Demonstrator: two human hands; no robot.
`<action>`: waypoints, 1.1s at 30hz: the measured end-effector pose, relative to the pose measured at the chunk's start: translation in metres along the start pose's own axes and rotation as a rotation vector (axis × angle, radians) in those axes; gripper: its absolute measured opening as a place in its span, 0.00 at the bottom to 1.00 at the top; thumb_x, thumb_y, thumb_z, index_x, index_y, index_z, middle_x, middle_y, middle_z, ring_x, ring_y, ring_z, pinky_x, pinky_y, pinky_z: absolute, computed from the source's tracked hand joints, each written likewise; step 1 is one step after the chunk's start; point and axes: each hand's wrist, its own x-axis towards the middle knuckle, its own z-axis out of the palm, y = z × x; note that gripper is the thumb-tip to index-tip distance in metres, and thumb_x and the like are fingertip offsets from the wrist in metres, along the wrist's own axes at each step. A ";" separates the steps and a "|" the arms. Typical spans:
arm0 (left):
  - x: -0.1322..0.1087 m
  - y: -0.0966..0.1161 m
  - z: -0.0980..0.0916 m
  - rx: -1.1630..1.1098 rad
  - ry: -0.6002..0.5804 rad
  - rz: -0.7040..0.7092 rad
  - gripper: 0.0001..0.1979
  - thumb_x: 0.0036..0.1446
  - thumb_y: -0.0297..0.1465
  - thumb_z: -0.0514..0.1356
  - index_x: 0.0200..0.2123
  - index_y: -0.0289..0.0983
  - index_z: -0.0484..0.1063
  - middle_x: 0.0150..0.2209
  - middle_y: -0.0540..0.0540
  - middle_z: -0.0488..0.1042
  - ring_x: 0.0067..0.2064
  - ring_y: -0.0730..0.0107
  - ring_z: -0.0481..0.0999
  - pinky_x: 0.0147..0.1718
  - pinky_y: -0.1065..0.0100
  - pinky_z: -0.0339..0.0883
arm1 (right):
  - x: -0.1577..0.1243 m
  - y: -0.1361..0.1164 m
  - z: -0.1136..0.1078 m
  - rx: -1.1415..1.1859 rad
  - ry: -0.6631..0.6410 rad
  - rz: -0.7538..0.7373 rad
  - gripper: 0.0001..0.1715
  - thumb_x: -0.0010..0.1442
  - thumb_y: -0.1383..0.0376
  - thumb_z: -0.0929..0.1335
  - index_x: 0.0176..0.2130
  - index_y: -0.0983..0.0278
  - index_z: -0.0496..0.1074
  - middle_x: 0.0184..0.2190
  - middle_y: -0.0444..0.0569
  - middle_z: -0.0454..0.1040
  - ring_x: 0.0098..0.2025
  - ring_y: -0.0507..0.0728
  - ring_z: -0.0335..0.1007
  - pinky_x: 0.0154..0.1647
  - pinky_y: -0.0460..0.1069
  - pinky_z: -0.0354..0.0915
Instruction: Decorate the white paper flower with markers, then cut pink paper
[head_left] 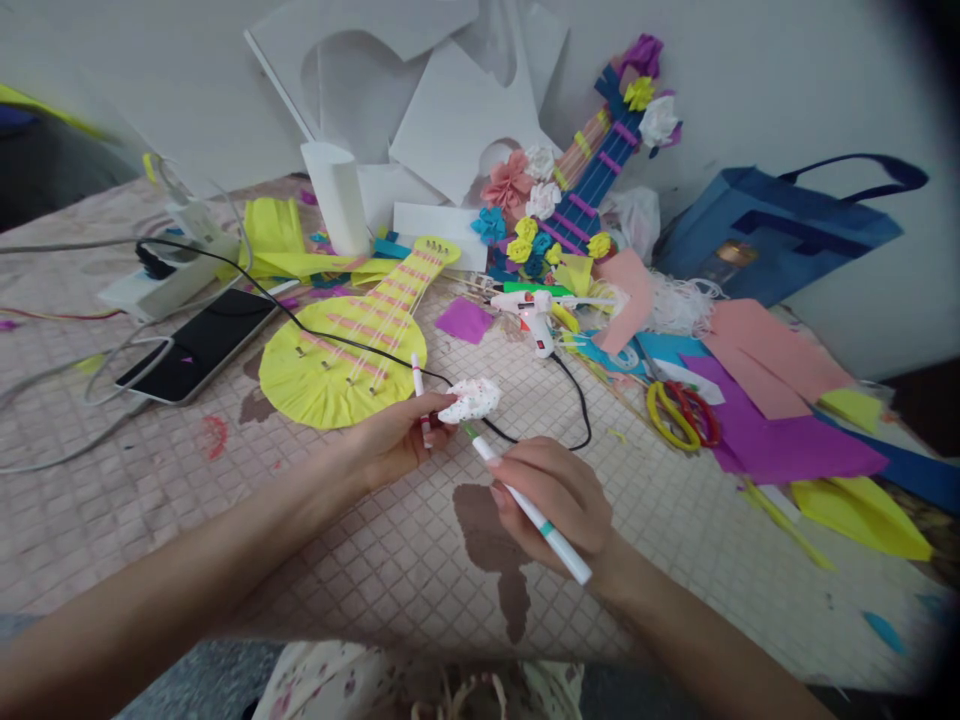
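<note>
My left hand (405, 436) is closed on a small white speckled piece (474, 399), pinched at its left end; whether it is paper or foam I cannot tell. A thin white marker with red bands (419, 390) also stands upright in those fingers. In my right hand (556, 498) is a white felt-tip pen with a green band (536, 517), held as for writing. Its green tip points up at the underside of the speckled piece, very close to it. Beyond my left hand lies a yellow paper banjo (341, 360) with pink strips and white strings.
A glue gun (534, 318) with its black cord lies ahead. Yellow- and red-handled scissors (679, 415) and coloured paper (795, 440) are to the right. A phone (201, 345) and power strip (161, 285) sit left. Behind stand a paper-flower guitar (592, 200) and a blue bag (780, 235).
</note>
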 end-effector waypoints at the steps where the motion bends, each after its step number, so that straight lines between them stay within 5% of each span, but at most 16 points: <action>1: 0.001 0.000 -0.001 0.000 -0.001 0.001 0.12 0.60 0.19 0.54 0.24 0.29 0.70 0.18 0.51 0.65 0.16 0.84 0.60 0.12 0.83 0.56 | 0.000 0.000 0.000 -0.003 -0.011 0.004 0.18 0.55 0.76 0.66 0.47 0.66 0.69 0.30 0.51 0.75 0.31 0.56 0.72 0.31 0.51 0.73; 10: -0.003 -0.001 0.002 0.043 0.033 0.021 0.08 0.58 0.19 0.56 0.26 0.29 0.70 0.20 0.51 0.67 0.16 0.86 0.58 0.13 0.82 0.55 | -0.005 0.001 0.005 0.019 -0.078 -0.002 0.18 0.54 0.76 0.67 0.46 0.66 0.69 0.30 0.52 0.75 0.32 0.57 0.73 0.31 0.52 0.73; 14: -0.003 -0.002 0.003 0.079 0.041 0.045 0.08 0.56 0.19 0.57 0.26 0.29 0.71 0.22 0.50 0.68 0.17 0.86 0.58 0.14 0.81 0.53 | -0.007 0.000 -0.004 0.107 0.035 0.010 0.18 0.57 0.72 0.66 0.48 0.63 0.69 0.30 0.50 0.76 0.30 0.56 0.73 0.29 0.52 0.73; 18: -0.001 -0.004 -0.004 0.163 -0.032 0.183 0.04 0.50 0.20 0.63 0.26 0.29 0.71 0.27 0.48 0.71 0.23 0.83 0.64 0.16 0.79 0.53 | -0.009 0.005 -0.016 0.189 0.203 0.268 0.12 0.58 0.69 0.66 0.44 0.60 0.72 0.29 0.48 0.76 0.29 0.57 0.73 0.28 0.53 0.72; 23: -0.003 -0.005 -0.009 0.445 -0.091 0.335 0.11 0.45 0.23 0.67 0.25 0.34 0.66 0.25 0.51 0.69 0.26 0.78 0.66 0.23 0.75 0.55 | -0.008 0.025 -0.016 0.318 0.474 0.578 0.04 0.61 0.66 0.66 0.38 0.60 0.71 0.23 0.43 0.70 0.24 0.53 0.69 0.23 0.48 0.68; 29: -0.006 -0.013 -0.014 1.114 -0.021 0.743 0.09 0.46 0.25 0.67 0.31 0.36 0.71 0.28 0.51 0.71 0.25 0.77 0.64 0.25 0.75 0.55 | -0.009 0.034 -0.014 0.594 0.465 0.801 0.03 0.62 0.66 0.66 0.35 0.62 0.71 0.23 0.41 0.69 0.24 0.50 0.67 0.24 0.46 0.67; 33: -0.004 -0.015 -0.018 1.217 -0.078 0.789 0.09 0.46 0.25 0.66 0.32 0.37 0.72 0.26 0.52 0.70 0.25 0.76 0.65 0.24 0.75 0.55 | -0.012 0.038 -0.013 0.722 0.366 0.896 0.04 0.61 0.65 0.67 0.34 0.62 0.72 0.22 0.40 0.69 0.23 0.49 0.65 0.24 0.45 0.64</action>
